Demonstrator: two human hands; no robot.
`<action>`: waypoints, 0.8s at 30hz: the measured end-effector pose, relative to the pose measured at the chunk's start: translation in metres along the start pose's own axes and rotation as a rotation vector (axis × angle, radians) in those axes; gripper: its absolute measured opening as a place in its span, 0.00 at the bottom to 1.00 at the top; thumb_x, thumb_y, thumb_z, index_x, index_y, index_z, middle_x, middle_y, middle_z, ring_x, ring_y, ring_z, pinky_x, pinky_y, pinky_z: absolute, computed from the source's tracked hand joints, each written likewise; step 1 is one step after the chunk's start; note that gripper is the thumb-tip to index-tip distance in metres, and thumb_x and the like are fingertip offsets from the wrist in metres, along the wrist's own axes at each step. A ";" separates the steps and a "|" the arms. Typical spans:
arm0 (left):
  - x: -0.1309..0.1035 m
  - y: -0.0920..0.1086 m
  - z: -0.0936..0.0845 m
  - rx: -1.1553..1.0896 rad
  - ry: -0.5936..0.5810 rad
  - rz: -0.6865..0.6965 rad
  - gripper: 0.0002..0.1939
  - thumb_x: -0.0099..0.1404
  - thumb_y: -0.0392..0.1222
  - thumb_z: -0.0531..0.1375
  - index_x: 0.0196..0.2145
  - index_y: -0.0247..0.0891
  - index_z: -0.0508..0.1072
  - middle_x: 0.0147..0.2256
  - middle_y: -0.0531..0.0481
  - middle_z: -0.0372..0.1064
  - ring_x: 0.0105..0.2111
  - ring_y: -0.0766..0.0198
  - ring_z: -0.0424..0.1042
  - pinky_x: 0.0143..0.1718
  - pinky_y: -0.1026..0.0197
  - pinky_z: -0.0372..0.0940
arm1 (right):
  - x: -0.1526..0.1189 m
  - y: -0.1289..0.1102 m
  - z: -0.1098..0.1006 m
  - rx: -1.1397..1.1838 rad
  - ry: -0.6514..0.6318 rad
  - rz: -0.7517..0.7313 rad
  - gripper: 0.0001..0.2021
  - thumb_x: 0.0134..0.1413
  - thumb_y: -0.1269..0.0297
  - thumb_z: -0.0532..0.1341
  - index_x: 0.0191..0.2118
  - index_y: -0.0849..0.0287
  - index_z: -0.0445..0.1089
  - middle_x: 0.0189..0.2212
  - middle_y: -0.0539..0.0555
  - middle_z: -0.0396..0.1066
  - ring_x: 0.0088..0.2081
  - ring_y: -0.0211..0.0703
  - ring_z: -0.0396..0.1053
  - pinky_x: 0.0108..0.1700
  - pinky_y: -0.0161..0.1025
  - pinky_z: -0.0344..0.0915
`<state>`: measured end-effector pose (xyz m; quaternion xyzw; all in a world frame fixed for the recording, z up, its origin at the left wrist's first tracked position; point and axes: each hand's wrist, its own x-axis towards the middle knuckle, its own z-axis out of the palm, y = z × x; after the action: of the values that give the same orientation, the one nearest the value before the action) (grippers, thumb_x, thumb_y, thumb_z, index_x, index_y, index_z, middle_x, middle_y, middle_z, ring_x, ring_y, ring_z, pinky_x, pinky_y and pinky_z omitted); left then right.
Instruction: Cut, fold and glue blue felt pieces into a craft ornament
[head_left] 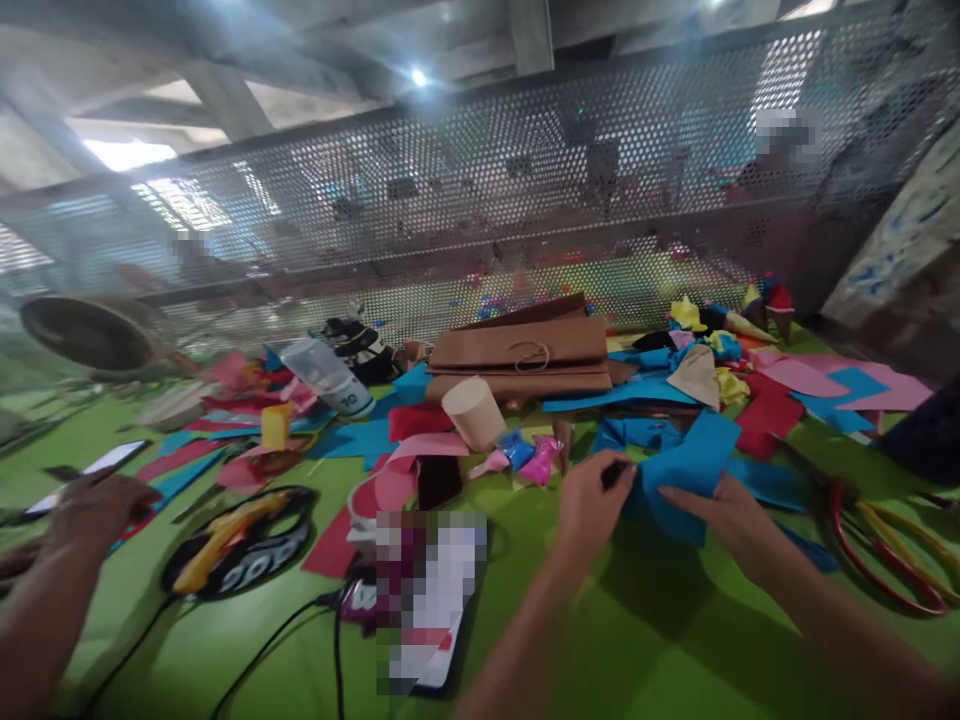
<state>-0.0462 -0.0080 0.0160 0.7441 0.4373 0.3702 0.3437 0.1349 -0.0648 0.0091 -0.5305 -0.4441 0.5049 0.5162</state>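
Two hands meet around a bent piece of blue felt-like material [694,465] above the green table. My right hand [724,510] grips it from the right, with the thumb lying across its front. At its left edge, the fingers of my left hand [592,505] are pinched together against the material. A dark spot shows between those left fingers; I cannot tell whether it is shadow or a small object. More blue pieces [772,483] lie behind and to the right. Scissors with red and yellow handles [889,550] rest right of my right hand.
A phone [435,610] and a purple cabled item [360,603] lie in front left. Beyond are a glue gun [229,540], a co-worker's hand [101,510], a cream roll [474,413], a plastic cup [330,378] and folded brown sheets [521,350]. Perforated metal screens [450,190] back the table.
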 end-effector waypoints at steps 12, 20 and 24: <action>-0.002 -0.004 -0.006 -0.093 -0.150 -0.028 0.08 0.68 0.41 0.60 0.42 0.43 0.79 0.40 0.52 0.79 0.40 0.59 0.76 0.41 0.62 0.66 | 0.002 -0.002 -0.004 -0.206 -0.079 -0.053 0.16 0.47 0.49 0.71 0.21 0.54 0.73 0.23 0.50 0.74 0.28 0.45 0.70 0.33 0.42 0.70; -0.005 0.001 -0.005 -0.033 -0.138 0.017 0.09 0.69 0.43 0.58 0.38 0.41 0.78 0.34 0.51 0.77 0.35 0.60 0.74 0.36 0.63 0.63 | 0.000 -0.003 -0.001 -0.230 -0.009 -0.090 0.24 0.52 0.48 0.67 0.15 0.53 0.59 0.15 0.46 0.56 0.20 0.36 0.52 0.22 0.37 0.53; -0.006 0.002 -0.004 0.007 -0.116 0.042 0.09 0.70 0.43 0.57 0.37 0.42 0.78 0.33 0.51 0.77 0.34 0.60 0.73 0.34 0.63 0.63 | 0.001 -0.003 0.000 -0.211 -0.004 -0.097 0.24 0.51 0.49 0.68 0.15 0.53 0.61 0.16 0.46 0.57 0.20 0.36 0.51 0.23 0.38 0.53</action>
<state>-0.0503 -0.0135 0.0183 0.7744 0.4025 0.3320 0.3579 0.1354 -0.0632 0.0120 -0.5588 -0.5208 0.4309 0.4805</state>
